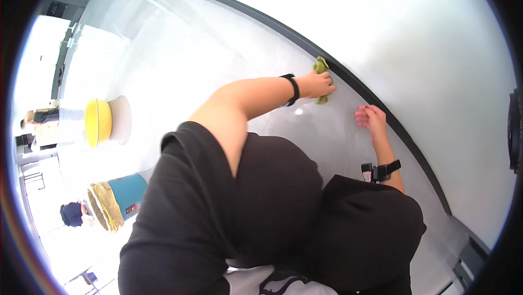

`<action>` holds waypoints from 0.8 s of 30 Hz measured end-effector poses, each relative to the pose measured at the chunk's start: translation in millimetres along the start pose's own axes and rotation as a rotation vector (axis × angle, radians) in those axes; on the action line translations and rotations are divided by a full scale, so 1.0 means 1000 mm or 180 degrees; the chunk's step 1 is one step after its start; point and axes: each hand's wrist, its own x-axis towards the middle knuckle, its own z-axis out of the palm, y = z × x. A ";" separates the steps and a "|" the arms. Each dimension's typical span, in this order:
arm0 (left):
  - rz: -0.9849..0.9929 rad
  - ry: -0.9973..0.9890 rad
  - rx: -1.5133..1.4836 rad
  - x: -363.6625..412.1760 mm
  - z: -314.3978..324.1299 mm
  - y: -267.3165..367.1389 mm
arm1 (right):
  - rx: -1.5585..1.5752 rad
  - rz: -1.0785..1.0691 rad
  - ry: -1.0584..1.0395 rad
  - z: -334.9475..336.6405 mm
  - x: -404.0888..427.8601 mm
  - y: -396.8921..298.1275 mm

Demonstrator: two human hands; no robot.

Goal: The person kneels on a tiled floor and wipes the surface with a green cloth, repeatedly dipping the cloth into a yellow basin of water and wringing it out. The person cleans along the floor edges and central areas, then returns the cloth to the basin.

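My left hand (316, 85) grips a crumpled olive-green cloth (322, 65) against the grey floor (302, 121), close beside a dark baseboard strip (347, 75). Parts of the cloth stick out on both sides of my fingers. A black band circles that wrist. Over by the same strip, my right hand (371, 118) holds nothing, its fingers loosely curled and the palm partly showing. A small black device (380, 172) is strapped to the right wrist. Between my arms are my bent knees (282, 184) in black cloth.
A whitish wall panel (429, 90) rises beyond the strip. To the left stand a yellow basin (98, 122) and a teal bin (126, 195) with a yellowish liner (106, 207). Farther off are a person in dark clothes (72, 214) and another person (43, 117).
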 end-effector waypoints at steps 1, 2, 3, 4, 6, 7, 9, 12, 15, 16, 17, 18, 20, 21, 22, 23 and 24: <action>0.0020 -0.0036 -0.0433 0.009 0.000 -0.009 | -0.0076 0.0121 -0.0070 0.002 0.000 0.003; 0.0026 -0.0073 -0.0864 0.008 0.001 -0.021 | -0.0093 0.0085 -0.0141 0.007 0.000 0.006; 0.0015 -0.0061 -0.0868 0.012 -0.003 -0.027 | -0.0098 0.0133 -0.0125 0.004 0.000 0.013; -0.0308 0.0307 -0.1443 0.017 -0.018 -0.030 | -0.0098 0.0188 -0.0102 -0.001 0.000 0.021; -0.0913 0.0972 -0.2095 0.012 -0.046 -0.045 | -0.0252 0.0102 0.0040 -0.007 0.008 0.030; -0.1176 0.1258 -0.2199 0.001 -0.054 -0.053 | -0.0397 0.0042 0.0202 -0.010 0.008 0.036; -0.1697 0.1861 -0.2144 -0.021 -0.065 -0.077 | -0.0490 0.0042 0.0376 -0.017 0.011 0.042; -0.2340 0.2921 -0.2140 -0.091 -0.059 -0.141 | -0.0675 -0.0322 0.0370 -0.016 0.025 0.060; -0.2924 0.3464 -0.0537 -0.178 -0.056 -0.192 | -0.0912 -0.0623 0.0030 -0.016 0.019 0.060; -0.3258 0.3283 -0.0059 -0.209 -0.054 -0.206 | -0.1003 -0.0633 -0.0218 -0.013 0.015 0.052; -0.3454 0.3121 0.0056 -0.234 -0.048 -0.212 | -0.1026 -0.0584 -0.0193 -0.014 0.013 0.050; -0.3486 0.2815 0.0526 -0.261 -0.035 -0.221 | -0.0767 -0.0466 -0.0422 -0.011 0.012 0.045; -0.3683 0.0994 -0.1941 -0.309 -0.004 -0.232 | -0.0519 -0.0327 -0.0646 -0.008 0.011 0.040; -0.3685 0.0971 -0.1981 -0.316 0.014 -0.227 | -0.0587 -0.0263 -0.0714 -0.008 0.010 0.038; -0.3732 0.0539 -0.2122 -0.320 0.030 -0.218 | -0.0662 -0.0204 -0.0777 -0.009 0.009 0.036; -0.3762 0.0104 -0.2255 -0.323 0.047 -0.210 | -0.0686 -0.0172 -0.0765 -0.011 0.008 0.035; -0.3767 0.0093 -0.2273 -0.324 0.058 -0.205 | -0.0691 -0.0199 -0.0711 -0.011 0.006 0.034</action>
